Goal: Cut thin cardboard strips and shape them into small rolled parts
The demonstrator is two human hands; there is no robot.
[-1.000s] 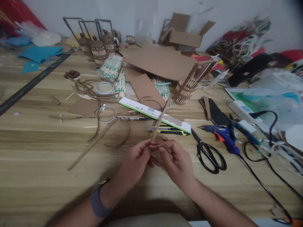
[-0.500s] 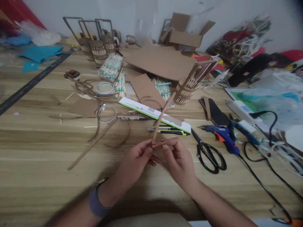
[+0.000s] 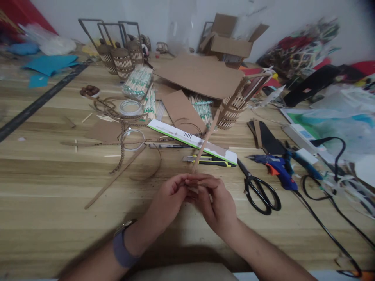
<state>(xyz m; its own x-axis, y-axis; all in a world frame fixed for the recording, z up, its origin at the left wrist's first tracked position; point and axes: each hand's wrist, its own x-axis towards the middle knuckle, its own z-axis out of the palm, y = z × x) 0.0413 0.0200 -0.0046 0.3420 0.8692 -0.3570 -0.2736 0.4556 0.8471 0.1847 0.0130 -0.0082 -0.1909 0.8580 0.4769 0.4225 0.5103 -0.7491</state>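
Note:
A long, narrow brown cardboard strip [image 3: 204, 143] slants away from me across the middle of the table. My left hand [image 3: 167, 200] pinches its near end, fingers closed. Right against it, my right hand [image 3: 219, 206] is also closed on that end, thumb bent inward. The fingertips of both hands meet and mostly hide the held part. Beyond them, the strip passes over a yellow-and-black utility knife [image 3: 216, 160] and a white board strip with a green edge [image 3: 187, 135]. Its far end reaches toward a small bucket-like stick model [image 3: 230, 113].
Black scissors [image 3: 260, 191] and a blue glue gun [image 3: 277, 166] with its cord lie to the right. Left are a loose cardboard strip [image 3: 113, 179], braided cord [image 3: 121, 150] and tape rolls [image 3: 130, 107]. Behind stand several lidded models [image 3: 123, 64], cardboard sheets [image 3: 199, 76] and an open box [image 3: 230, 45].
My right hand has shifted left and closed in on my left hand, its fingers now over the strip's near end. The strip's visible part has tilted slightly to the right.

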